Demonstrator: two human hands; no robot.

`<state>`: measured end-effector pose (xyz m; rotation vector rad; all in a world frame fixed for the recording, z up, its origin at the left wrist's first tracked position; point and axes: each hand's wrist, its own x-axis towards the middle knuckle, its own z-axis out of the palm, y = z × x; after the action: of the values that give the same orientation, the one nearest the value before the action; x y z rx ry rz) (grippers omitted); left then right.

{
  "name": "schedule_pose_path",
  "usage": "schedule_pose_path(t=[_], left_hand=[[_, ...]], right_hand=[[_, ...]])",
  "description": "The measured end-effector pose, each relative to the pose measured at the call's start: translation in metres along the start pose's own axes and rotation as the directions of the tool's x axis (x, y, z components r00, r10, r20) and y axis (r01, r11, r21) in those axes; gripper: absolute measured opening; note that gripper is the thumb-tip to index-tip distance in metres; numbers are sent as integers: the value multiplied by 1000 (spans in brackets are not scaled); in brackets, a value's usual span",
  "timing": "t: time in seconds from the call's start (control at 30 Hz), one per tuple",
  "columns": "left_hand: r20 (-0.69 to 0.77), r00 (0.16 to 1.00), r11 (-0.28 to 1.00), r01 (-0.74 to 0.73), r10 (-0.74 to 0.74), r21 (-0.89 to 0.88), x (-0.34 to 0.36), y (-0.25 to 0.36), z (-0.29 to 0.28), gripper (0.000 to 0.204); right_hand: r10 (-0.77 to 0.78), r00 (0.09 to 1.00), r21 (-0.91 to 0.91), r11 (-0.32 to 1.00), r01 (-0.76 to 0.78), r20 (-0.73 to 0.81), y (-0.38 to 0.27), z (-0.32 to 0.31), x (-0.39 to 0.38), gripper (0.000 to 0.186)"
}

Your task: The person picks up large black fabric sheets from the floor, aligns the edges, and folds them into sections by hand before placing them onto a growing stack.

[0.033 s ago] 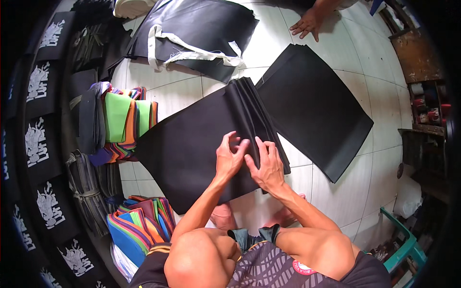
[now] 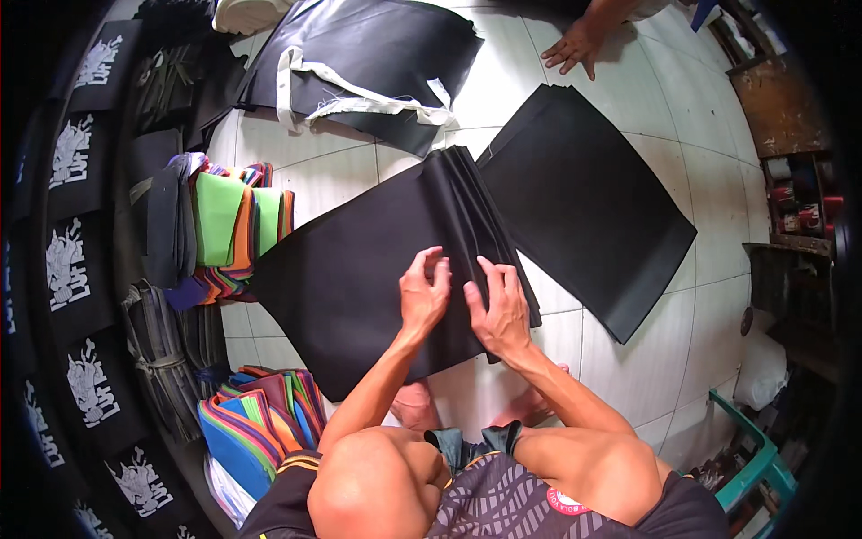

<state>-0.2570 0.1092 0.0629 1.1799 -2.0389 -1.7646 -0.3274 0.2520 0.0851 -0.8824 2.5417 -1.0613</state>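
Note:
A stack of black sheets (image 2: 350,251) lies before me on the tiled floor, its right side gathered into several layered edges (image 2: 471,198). My left hand (image 2: 424,292) is over the stack, left of those edges, with loosely bent fingers apart and nothing visible in them. My right hand (image 2: 498,305) rests on the layered edges with its fingers spread and bent, gripping nothing that I can see. A second stack of black sheets (image 2: 597,216) lies to the right, partly behind the first.
Another person's hand (image 2: 575,45) reaches in at top right. Black sheets with white strips (image 2: 359,45) lie at the top. Coloured piles (image 2: 215,216) and printed black pieces (image 2: 76,260) line the left. Wooden shelving (image 2: 777,108) and a green plastic frame (image 2: 759,449) stand at right.
My left hand has shifted slightly left, away from my right hand, and its thumb has drawn in. My right hand has moved very slightly.

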Motion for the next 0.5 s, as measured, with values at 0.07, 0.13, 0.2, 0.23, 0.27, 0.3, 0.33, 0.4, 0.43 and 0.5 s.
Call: schedule_pose_path(t=[0.07,0.13,0.2,0.23,0.27,0.3,0.33,0.4,0.43,0.5], left_hand=[[-18,997,985,68,-72,-156,4,-12,-2,28],[-41,997,995,63,-67,-82,-2,-9,8,33],[-29,996,997,83,-83,-2,-5,2,20,47],[-70,997,997,44,-39,64,-3,7,24,53],[-60,997,997,48,-44,68,7,9,26,53],[-100,994,986,-31,48,164,19,11,32,52],[-130,981,960,-107,145,260,28,13,36,51],[-182,972,962,-101,150,254,32,12,29,34],[-186,971,961,-102,153,256,32,14,27,32],[-227,957,945,-103,180,311,32,14,26,31]], right_hand=[[36,993,3,999,-35,-117,12,0,10,42],[27,995,-8,1000,-28,-98,35,-1,14,39],[108,993,71,991,-111,40,21,-12,24,33],[111,985,140,982,-129,133,14,-12,31,35],[200,960,231,942,-244,194,17,-9,36,36],[277,925,309,884,-352,262,25,-4,40,37],[170,980,213,959,-188,101,33,7,38,38],[94,996,93,991,-93,1,20,4,33,36],[4,995,-36,999,-7,-95,16,2,33,35],[23,991,22,1000,-20,-133,24,3,35,27]])
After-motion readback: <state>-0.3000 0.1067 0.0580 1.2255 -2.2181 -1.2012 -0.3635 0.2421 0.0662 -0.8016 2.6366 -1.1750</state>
